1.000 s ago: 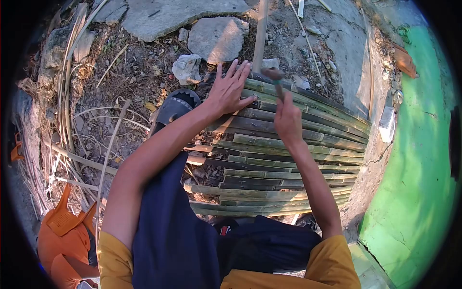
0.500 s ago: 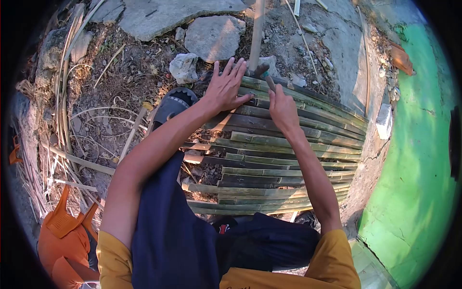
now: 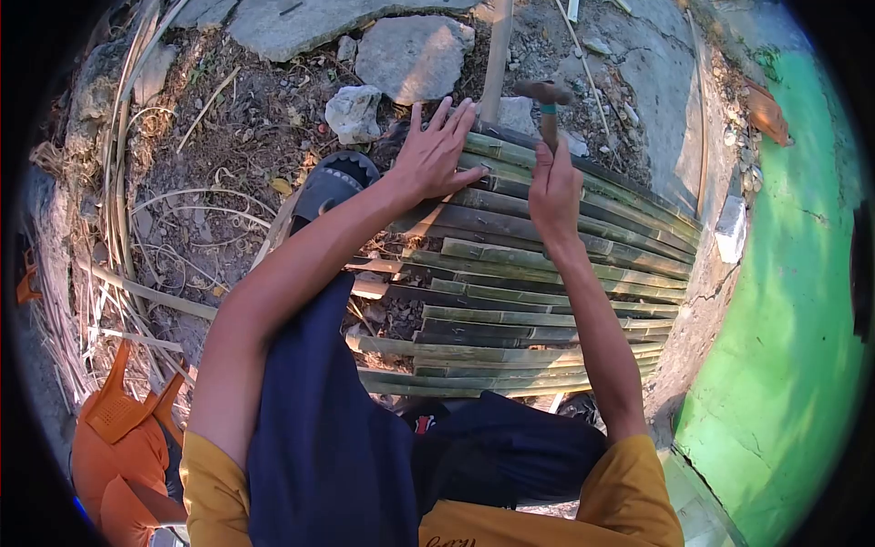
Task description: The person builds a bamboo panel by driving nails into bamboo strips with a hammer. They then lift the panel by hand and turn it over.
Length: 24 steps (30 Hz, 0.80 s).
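My right hand [image 3: 555,199] is wrapped round the handle of a hammer [image 3: 549,126], whose dark head is raised over the far edge of a row of split bamboo slats [image 3: 519,271]. A teal band circles the handle just under the head. To the left, my left hand [image 3: 432,157] lies with fingers spread at the left ends of the uppermost slats, its thumb pointing right along them. Green and dark slats lie side by side, with gaps between some in the lower part.
A pale upright pole [image 3: 496,64] stands beyond the slats. Stones, including a white rock [image 3: 354,114], lie on the littered ground. My shoe [image 3: 333,180] is left of the slats. An orange plastic chair [image 3: 128,419] is at lower left, a green floor [image 3: 761,365] at right.
The hammer has risen away from the bamboo, its head now higher and turned sideways. My right hand has moved slightly right with it; my left hand stays nearly in place.
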Available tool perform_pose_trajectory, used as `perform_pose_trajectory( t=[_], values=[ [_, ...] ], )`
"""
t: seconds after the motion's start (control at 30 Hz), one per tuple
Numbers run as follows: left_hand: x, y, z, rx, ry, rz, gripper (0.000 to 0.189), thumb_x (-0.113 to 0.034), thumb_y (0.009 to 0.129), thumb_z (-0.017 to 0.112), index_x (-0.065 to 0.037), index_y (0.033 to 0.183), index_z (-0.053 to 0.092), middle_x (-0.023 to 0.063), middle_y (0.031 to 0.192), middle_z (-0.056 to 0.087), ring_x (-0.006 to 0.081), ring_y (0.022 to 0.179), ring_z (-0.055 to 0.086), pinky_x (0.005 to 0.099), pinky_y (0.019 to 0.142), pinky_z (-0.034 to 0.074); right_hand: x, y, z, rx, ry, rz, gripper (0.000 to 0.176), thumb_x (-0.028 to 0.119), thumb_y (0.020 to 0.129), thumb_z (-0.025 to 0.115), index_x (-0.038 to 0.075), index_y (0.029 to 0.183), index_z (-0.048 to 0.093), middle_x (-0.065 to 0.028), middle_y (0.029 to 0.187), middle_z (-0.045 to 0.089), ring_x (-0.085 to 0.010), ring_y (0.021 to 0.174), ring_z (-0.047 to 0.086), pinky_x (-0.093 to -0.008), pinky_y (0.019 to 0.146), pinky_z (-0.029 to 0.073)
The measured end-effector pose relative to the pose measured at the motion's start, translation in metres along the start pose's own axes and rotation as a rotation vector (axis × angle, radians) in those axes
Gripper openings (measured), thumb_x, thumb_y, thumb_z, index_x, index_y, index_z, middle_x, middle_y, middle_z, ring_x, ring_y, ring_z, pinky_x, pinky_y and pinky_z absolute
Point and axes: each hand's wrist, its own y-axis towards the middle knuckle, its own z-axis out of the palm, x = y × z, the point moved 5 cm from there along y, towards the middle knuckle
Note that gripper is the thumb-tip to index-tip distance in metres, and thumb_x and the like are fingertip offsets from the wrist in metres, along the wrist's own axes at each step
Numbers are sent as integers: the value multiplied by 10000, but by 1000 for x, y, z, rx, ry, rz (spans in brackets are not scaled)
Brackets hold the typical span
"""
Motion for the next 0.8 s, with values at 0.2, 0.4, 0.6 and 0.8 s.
perform_pose_trajectory(
  t=[0.2, 0.4, 0.6, 0.8],
  values=[
    [3, 7, -6, 17, 17, -5, 1087, -676, 943, 614, 9, 1673, 191, 184, 1732, 284, 418, 1603, 244, 718, 1238, 190, -28, 2, 24, 182, -269, -122, 205, 203, 1110, 517, 0, 1085, 507, -312, 712, 627, -548, 691, 634, -609, 561, 394],
    [-1, 0, -5, 4, -9, 11, 1081, -659, 933, 638, 18, 1663, 217, 188, 1725, 298, 422, 1598, 256, 707, 1244, 191, -46, -18, 32, 198, -344, -29, 198, 197, 1097, 536, 0, 1082, 524, -326, 712, 627, -547, 771, 664, -632, 589, 428],
    [-1, -11, 4, -5, -10, 2, 1092, -693, 937, 613, 29, 1658, 222, 199, 1708, 329, 410, 1604, 246, 683, 1263, 163, -9, -20, 16, -71, -13, 13, 237, 220, 1075, 564, -12, 1117, 536, -339, 739, 653, -579, 766, 648, -663, 640, 482],
    [-4, 3, -10, 68, 36, 39, 1091, -694, 959, 572, 57, 1654, 192, 224, 1718, 292, 422, 1606, 232, 681, 1273, 93, -17, -11, -33, 87, -162, -9, 270, 261, 1100, 541, -8, 1096, 554, -317, 704, 620, -548, 743, 643, -622, 597, 417]
  ],
)
